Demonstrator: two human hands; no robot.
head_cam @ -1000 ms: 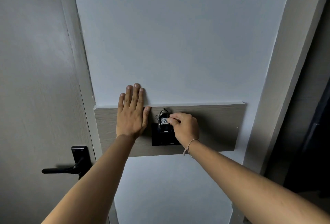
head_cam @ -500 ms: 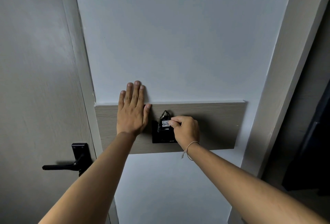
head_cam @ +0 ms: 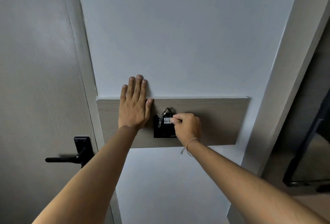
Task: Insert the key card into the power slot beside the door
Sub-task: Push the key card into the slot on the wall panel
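Observation:
A black power slot unit (head_cam: pixel 162 131) is mounted on a wooden wall panel (head_cam: pixel 217 122) beside the door. A black key card (head_cam: pixel 167 116) with a white handwritten label, a key ring and a small key stands in the top of the slot unit. My right hand (head_cam: pixel 187 127) pinches the card's right edge at the label between thumb and forefinger. My left hand (head_cam: pixel 134 105) lies flat on the wall and the panel, fingers together, just left of the slot unit, holding nothing.
The grey door (head_cam: pixel 41 80) is at the left with a black lever handle (head_cam: pixel 71 157). A pale door frame (head_cam: pixel 285 80) runs down the right side, with a dark opening (head_cam: pixel 314 134) beyond it.
The key card has sunk lower into the slot unit, with my right hand following it down. My left hand has stayed flat on the wall.

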